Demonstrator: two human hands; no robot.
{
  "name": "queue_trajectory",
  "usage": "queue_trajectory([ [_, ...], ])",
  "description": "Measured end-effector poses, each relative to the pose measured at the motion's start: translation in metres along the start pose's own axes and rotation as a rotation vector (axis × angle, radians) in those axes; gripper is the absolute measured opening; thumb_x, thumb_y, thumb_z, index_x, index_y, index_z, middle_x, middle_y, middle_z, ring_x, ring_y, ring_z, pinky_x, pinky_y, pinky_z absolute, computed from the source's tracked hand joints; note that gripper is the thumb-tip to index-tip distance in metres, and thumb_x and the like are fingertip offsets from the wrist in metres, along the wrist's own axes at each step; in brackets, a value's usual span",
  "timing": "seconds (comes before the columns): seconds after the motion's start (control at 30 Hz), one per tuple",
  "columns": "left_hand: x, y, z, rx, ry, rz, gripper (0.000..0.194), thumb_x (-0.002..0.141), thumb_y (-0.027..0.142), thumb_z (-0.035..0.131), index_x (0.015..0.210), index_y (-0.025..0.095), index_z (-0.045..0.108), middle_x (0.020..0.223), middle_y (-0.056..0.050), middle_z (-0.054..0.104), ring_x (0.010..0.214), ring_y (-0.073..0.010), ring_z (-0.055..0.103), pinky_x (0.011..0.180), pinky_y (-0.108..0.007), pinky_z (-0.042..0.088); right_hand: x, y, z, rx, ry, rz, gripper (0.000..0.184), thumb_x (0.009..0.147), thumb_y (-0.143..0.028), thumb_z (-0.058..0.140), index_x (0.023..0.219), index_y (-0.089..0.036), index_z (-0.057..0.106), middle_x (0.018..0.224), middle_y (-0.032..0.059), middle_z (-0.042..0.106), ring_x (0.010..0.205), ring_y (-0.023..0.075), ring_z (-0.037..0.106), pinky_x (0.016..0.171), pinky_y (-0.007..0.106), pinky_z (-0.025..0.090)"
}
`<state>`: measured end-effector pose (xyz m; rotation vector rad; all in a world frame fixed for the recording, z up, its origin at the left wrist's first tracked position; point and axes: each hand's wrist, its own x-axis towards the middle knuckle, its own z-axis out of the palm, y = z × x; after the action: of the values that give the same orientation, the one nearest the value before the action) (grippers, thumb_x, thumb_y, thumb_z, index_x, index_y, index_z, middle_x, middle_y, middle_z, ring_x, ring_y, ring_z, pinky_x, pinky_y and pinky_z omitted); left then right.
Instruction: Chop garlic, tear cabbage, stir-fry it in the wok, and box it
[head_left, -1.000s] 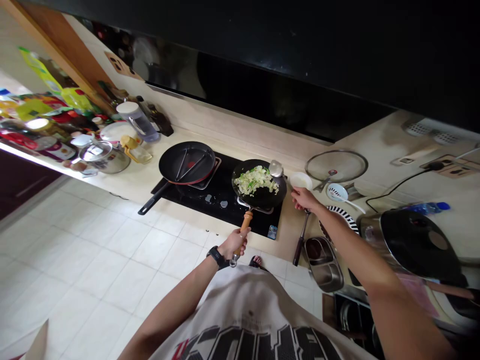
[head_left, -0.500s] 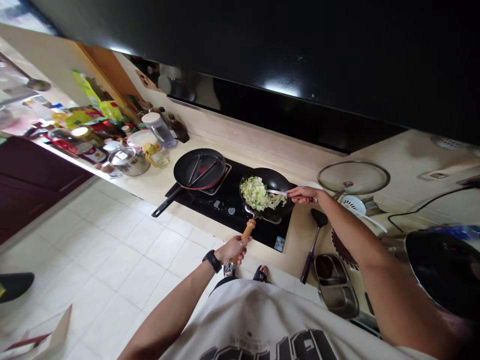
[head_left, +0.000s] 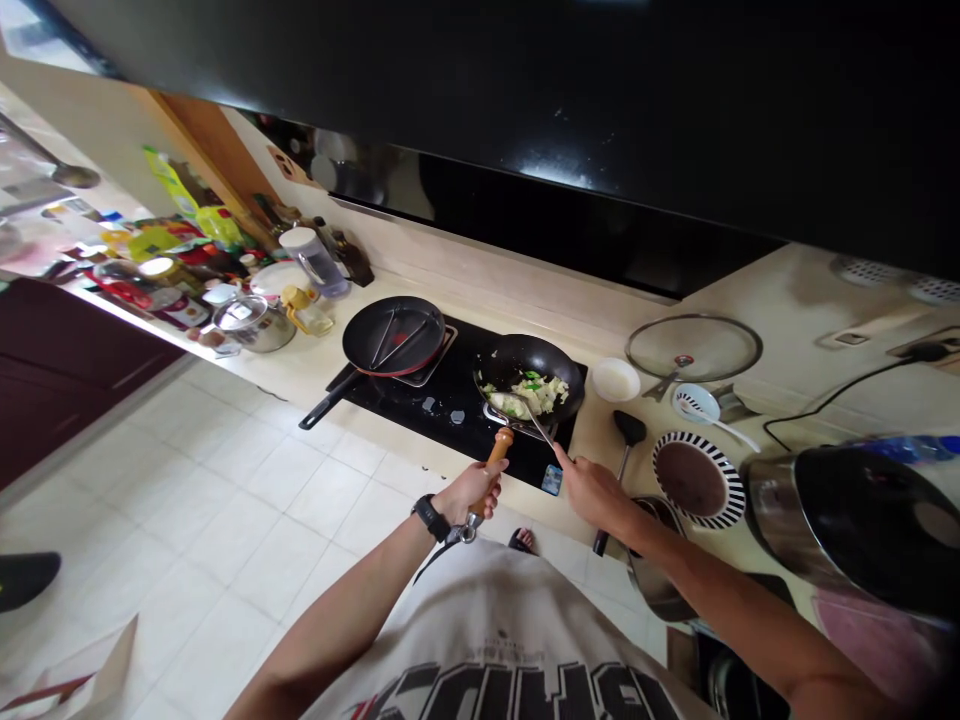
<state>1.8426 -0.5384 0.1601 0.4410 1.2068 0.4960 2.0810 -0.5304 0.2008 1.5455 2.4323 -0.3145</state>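
A black wok (head_left: pixel 553 364) with chopped cabbage (head_left: pixel 534 393) stands on the black cooktop (head_left: pixel 442 395). My left hand (head_left: pixel 469 489), a watch on its wrist, is closed round the wok's wooden handle (head_left: pixel 498 448). My right hand (head_left: pixel 592 489) grips a metal ladle (head_left: pixel 525 407) by its handle, and the ladle's bowl lies in the cabbage at the wok's near side. A small white bowl (head_left: pixel 616 379) sits on the counter just right of the wok.
An empty frying pan (head_left: pixel 393 336) sits on the left burner. Right of the cooktop lie a black spatula (head_left: pixel 622 456), a striped plate (head_left: pixel 697 479), a glass lid (head_left: pixel 693 347), a rice cooker (head_left: pixel 855 520). Pots, jars and bottles (head_left: pixel 225 290) crowd the left counter.
My right hand left the white bowl, took the ladle into the wok and has drawn back toward me, stirring the cabbage. My left hand stays on the wok handle.
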Motion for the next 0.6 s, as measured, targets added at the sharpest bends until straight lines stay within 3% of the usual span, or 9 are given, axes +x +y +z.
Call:
queue_trajectory([
  [0.07, 0.0, -0.001, 0.002, -0.007, -0.006, 0.0, 0.049, 0.084, 0.061, 0.069, 0.07, 0.022, 0.043, 0.054, 0.007, 0.043, 0.038, -0.0058, 0.036, 0.037, -0.019, 0.029, -0.02, 0.004, -0.004, -0.025, -0.018, 0.02, 0.066, 0.095, -0.01, 0.036, 0.16, -0.011, 0.035, 0.103, 0.0199, 0.073, 0.086, 0.0268, 0.073, 0.074, 0.032, 0.053],
  [0.2, 0.004, -0.008, 0.002, 0.001, -0.013, 0.027, 0.05, 0.083, 0.063, 0.069, 0.072, 0.022, 0.043, 0.054, 0.007, 0.043, 0.038, -0.0059, 0.037, 0.037, -0.018, 0.029, -0.049, 0.027, -0.034, 0.007, -0.03, 0.025, 0.061, 0.097, -0.016, 0.039, 0.158, -0.019, 0.042, 0.103, 0.0162, 0.075, 0.088, 0.0252, 0.074, 0.076, 0.03, 0.053],
  [0.33, 0.008, -0.016, 0.002, 0.014, -0.002, 0.047, 0.05, 0.083, 0.065, 0.068, 0.077, 0.022, 0.042, 0.054, 0.008, 0.044, 0.038, -0.0063, 0.038, 0.037, -0.018, 0.031, -0.048, 0.032, -0.055, -0.046, -0.11, -0.014, 0.063, 0.092, -0.01, 0.042, 0.155, -0.018, 0.045, 0.096, 0.0152, 0.077, 0.086, 0.0266, 0.075, 0.073, 0.03, 0.053],
  [0.47, 0.009, -0.019, 0.004, 0.026, 0.008, 0.052, 0.049, 0.085, 0.064, 0.066, 0.078, 0.023, 0.042, 0.056, 0.008, 0.044, 0.038, -0.0061, 0.038, 0.038, -0.019, 0.032, -0.008, 0.018, -0.036, -0.112, -0.173, 0.024, 0.066, 0.088, -0.001, 0.042, 0.154, -0.006, 0.043, 0.099, 0.022, 0.076, 0.091, 0.029, 0.076, 0.075, 0.031, 0.054],
  [0.6, 0.009, -0.018, 0.0, 0.051, 0.007, 0.066, 0.05, 0.084, 0.066, 0.066, 0.078, 0.023, 0.042, 0.056, 0.008, 0.044, 0.038, -0.0062, 0.038, 0.038, -0.019, 0.031, 0.026, 0.037, -0.005, 0.016, -0.045, 0.141, 0.064, 0.092, -0.006, 0.044, 0.156, -0.006, 0.041, 0.104, 0.0216, 0.076, 0.096, 0.0285, 0.075, 0.082, 0.034, 0.055],
])
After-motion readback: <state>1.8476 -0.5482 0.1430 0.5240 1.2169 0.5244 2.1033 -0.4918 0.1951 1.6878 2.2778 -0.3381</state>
